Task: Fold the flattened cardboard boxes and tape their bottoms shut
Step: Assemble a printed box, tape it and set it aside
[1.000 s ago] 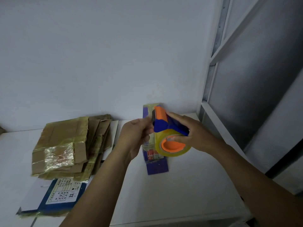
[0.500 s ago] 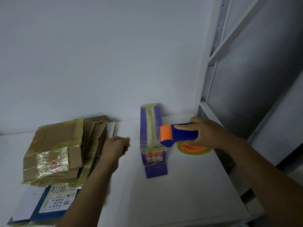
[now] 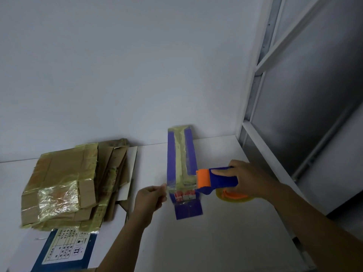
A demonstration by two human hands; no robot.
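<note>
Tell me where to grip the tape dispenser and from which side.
Grip the tape dispenser by its blue handle, coming from the right, as the right hand does. The handle points right, while the orange roller head faces left and the tape roll sits underneath.

Narrow purple box (image 3: pixel 181 169) taped lengthwise; tape dispenser (image 3: pixel 214 180) at its right edge, tape strip (image 3: pixel 171 187) drawn across; flattened boxes (image 3: pixel 64 185) stacked left.

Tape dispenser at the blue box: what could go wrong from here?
1. The left hand pinches the tape end with just its fingers; the stretched strip could twist or stick to itself.
2. Neither hand holds the blue box; pulling the tape dispenser with the right hand may drag or tip it.
</note>
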